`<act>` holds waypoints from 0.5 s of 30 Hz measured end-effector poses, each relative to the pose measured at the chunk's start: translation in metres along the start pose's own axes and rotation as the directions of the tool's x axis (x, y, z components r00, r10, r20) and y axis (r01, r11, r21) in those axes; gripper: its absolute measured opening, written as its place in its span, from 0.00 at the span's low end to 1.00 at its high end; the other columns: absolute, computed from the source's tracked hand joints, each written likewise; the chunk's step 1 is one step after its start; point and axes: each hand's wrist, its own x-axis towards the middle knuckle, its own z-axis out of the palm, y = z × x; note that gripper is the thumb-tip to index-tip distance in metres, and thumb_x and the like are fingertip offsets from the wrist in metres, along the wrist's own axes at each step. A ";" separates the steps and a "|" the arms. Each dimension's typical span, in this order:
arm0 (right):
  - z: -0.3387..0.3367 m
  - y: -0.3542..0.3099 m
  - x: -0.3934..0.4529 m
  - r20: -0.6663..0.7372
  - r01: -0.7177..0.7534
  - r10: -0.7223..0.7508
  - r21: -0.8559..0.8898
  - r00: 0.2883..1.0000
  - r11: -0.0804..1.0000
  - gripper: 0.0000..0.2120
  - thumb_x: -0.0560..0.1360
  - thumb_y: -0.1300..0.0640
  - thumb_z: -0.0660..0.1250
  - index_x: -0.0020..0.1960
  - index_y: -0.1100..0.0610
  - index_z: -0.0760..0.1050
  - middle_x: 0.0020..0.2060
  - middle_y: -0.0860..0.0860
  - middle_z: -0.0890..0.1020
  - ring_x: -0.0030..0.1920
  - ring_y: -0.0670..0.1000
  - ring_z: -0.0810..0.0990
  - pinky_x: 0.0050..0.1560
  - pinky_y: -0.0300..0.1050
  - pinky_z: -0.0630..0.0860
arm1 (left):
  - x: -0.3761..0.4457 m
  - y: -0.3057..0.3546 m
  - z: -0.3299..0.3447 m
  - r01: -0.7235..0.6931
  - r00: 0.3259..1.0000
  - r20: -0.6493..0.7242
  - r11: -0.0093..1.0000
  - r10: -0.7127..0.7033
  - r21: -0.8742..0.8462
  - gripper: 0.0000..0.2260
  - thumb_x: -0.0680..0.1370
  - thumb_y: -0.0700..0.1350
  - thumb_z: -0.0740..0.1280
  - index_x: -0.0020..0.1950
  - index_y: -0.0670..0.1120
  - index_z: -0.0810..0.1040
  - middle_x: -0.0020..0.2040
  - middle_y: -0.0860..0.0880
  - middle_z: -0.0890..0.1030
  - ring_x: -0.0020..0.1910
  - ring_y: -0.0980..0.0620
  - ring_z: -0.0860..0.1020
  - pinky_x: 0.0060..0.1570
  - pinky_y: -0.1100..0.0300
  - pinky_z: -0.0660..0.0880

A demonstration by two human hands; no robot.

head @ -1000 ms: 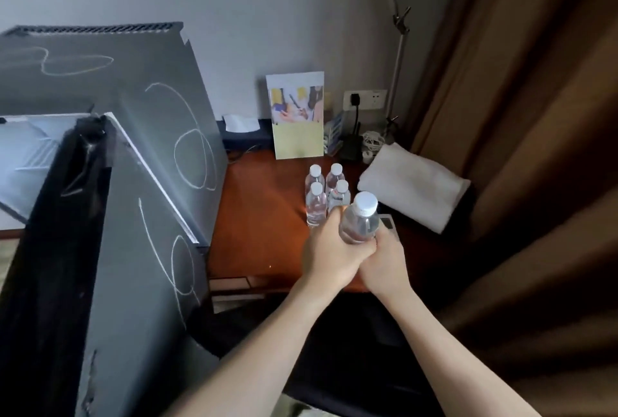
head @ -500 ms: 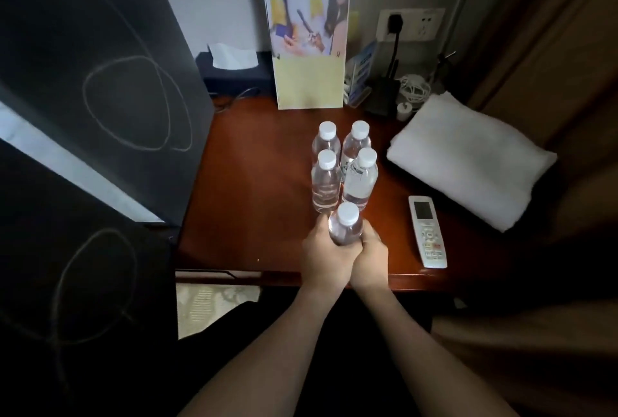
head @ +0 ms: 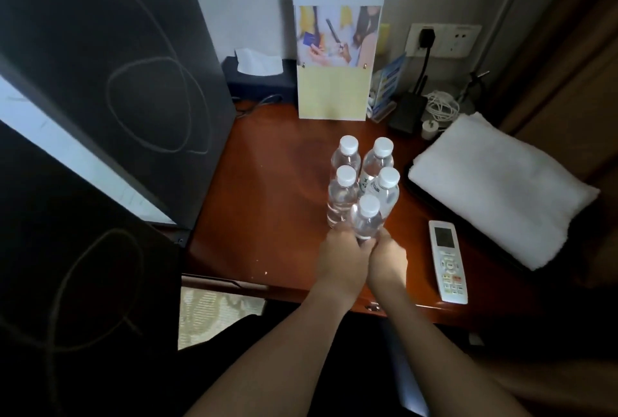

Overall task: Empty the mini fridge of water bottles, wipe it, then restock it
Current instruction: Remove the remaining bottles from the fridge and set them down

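We had both hands round the lower part of one water bottle, which stood upright on the wooden table near its front edge. Our left hand wrapped the bottle from the left and our right hand closed on it from the right, so each grip was curled tight about the clear plastic, with the white cap showing above our fingers. Just behind it, four more bottles stood upright in a tight square cluster, touching or nearly touching one another and the one we held.

The mini fridge filled the left of the view, its dark door swung open toward us and marked with pale chalk-like loops.

To the right of the bottles lay a white remote control, and beyond it a folded white towel. Against the wall stood a printed card stand, a dark tissue box to its left, and a wall socket with a plug and cables to its right.
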 end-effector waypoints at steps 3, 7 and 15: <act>-0.016 -0.013 -0.005 0.081 -0.074 0.085 -0.135 0.993 0.988 0.05 0.76 0.56 0.64 0.49 0.54 0.78 0.48 0.57 0.84 0.46 0.59 0.81 0.45 0.44 0.72 | -0.018 0.011 -0.023 -0.043 0.999 0.031 0.995 0.041 0.094 0.10 0.79 0.53 0.68 0.54 0.48 0.79 0.52 0.47 0.83 0.52 0.45 0.81 0.45 0.60 0.70; -0.047 -0.043 -0.051 0.057 -0.084 0.085 -0.026 0.995 0.996 0.09 0.75 0.47 0.71 0.50 0.52 0.79 0.47 0.54 0.84 0.49 0.59 0.82 0.46 0.46 0.75 | -0.067 0.027 -0.068 -0.108 0.988 -0.082 0.972 0.127 0.211 0.10 0.79 0.53 0.65 0.54 0.48 0.79 0.52 0.46 0.83 0.52 0.42 0.80 0.48 0.52 0.74; -0.096 -0.200 -0.184 0.184 0.538 -0.679 0.480 0.710 0.693 0.17 0.70 0.71 0.72 0.44 0.49 0.78 0.38 0.43 0.83 0.40 0.42 0.80 0.43 0.36 0.75 | -0.180 0.067 -0.218 -0.074 0.753 -0.631 0.977 0.186 0.199 0.13 0.74 0.53 0.67 0.51 0.48 0.84 0.48 0.51 0.84 0.47 0.49 0.82 0.46 0.57 0.79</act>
